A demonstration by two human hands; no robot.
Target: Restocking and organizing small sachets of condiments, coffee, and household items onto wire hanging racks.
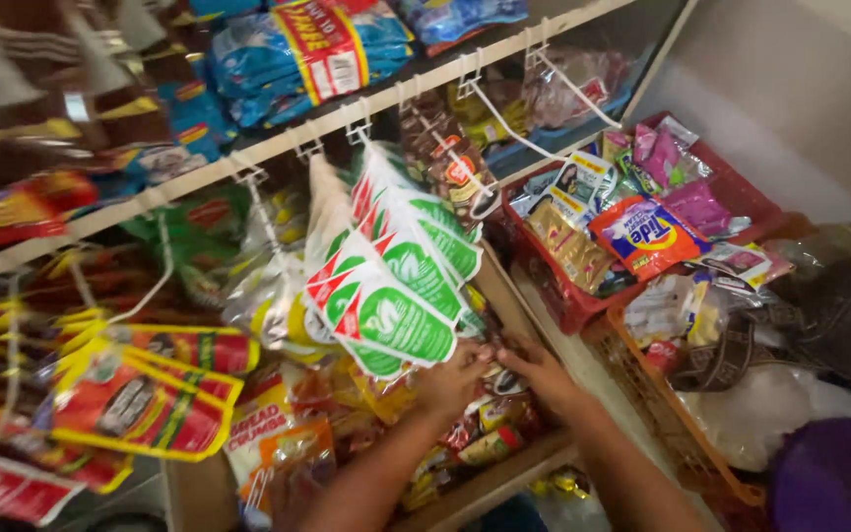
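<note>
Both your hands, left (453,379) & right (542,372), have grips pinching the bottom sachet of the green-white strip (398,271) hanging center from the shelf rail (278,146); it's light, floppy, slick foil, so hold near the seam w/ 2 hands.

Both forearms cut off by the bottom edge, fingertips of the left hand (453,379) and right hand (541,371) buried among small packets (490,433), top-left hanging bags (12,69) blurred, purple object (834,478) cropped at the corner, white sack (770,404) partly hidden behind the orange crate (662,409).
</note>
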